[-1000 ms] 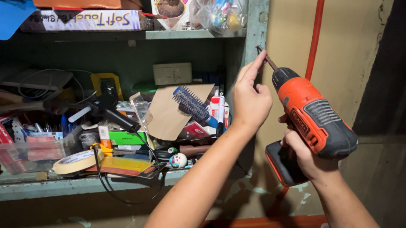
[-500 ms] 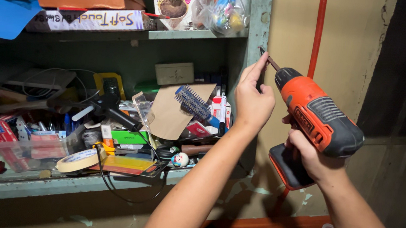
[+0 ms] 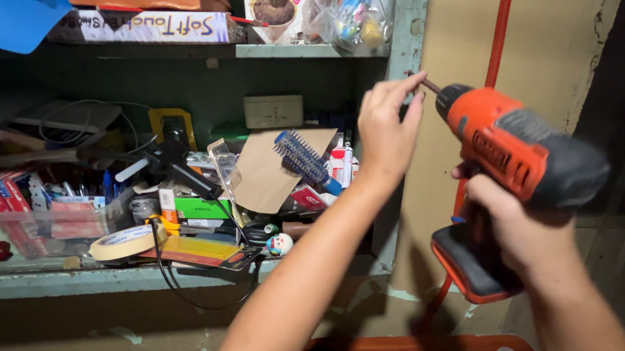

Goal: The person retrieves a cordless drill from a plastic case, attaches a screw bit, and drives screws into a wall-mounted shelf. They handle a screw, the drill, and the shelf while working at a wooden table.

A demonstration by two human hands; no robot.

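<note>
Beside one shelf upright [image 3: 408, 24], two hands: right hand [image 3: 509, 233] grips one drill [image 3: 521, 153], left hand [image 3: 386, 129] pinches its bit [image 3: 431, 85].

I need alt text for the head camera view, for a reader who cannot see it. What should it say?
A person's right hand holds an orange and black cordless drill, while the left hand pinches the drill bit at the green shelf frame. The shelf beside them is cluttered with a roll of masking tape, a blue hairbrush and boxes.

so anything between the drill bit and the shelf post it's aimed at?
Only the left hand's fingers: they pinch around the bit tip right at the green shelf post. The right hand holds the orange drill. Nothing else visible intervenes.
</note>
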